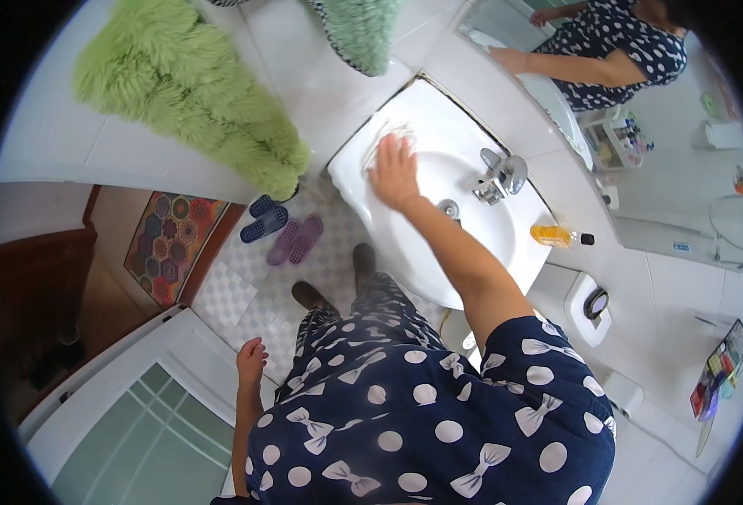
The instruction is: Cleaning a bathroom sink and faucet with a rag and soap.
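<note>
My right hand (395, 172) reaches across the white washbasin (508, 282). Its fingers are stretched out and lie flat on the basin's far left corner. Pale wet-looking streaks (398, 130) show around the fingertips; what lies under the palm is hidden. To the right of this hand are the chrome tap (503, 178) and the drain (448, 209). My left hand (252, 360) hangs low at my left side, over the tiled floor beside the door. Its fingers are loosely curled in, with nothing visible in them.
An orange-yellow bottle (554, 236) with a dark cap lies at the basin's right. Shaggy green textiles (186, 97) hang at upper left. Blue slippers (263, 223) and purple slippers (295, 240) lie on the floor. A glazed door (148, 438) stands at left; a mirror (683, 168) covers the right wall.
</note>
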Tool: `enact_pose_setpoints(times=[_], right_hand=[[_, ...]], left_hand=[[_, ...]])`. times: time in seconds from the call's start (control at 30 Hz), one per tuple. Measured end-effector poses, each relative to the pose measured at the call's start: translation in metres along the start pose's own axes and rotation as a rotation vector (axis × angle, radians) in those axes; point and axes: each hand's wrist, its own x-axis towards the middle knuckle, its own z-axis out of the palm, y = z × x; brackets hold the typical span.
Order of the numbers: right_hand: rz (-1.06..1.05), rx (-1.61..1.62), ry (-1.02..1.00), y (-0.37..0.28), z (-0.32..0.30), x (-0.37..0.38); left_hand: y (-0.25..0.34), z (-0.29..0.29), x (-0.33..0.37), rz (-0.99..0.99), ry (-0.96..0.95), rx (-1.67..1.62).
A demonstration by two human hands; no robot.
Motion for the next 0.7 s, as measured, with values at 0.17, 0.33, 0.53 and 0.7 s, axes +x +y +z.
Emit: enact_pose_setpoints(times=[0.17,0.33,0.53,0.7], right_hand=[[-0.113,0.162,0.075,-0.042,-0.017,-0.078],[-0.258,0.155,0.023,-0.048,-0.034,-0.150],[-0.312,0.146,0.070,-0.032,-0.029,-0.159],[-0.313,0.301,0.089,-0.012,-0.039,-0.072]], left_hand=[[0.033,0.011,0.026,0.064,-0.111,0.054],[0.070,0.013,0.049,0.127,-0.170,0.147],[0.081,0.003,0.059,0.119,-0.148,0.152],[0.063,-0.001,0.045,0.057,-0.120,0.177]])
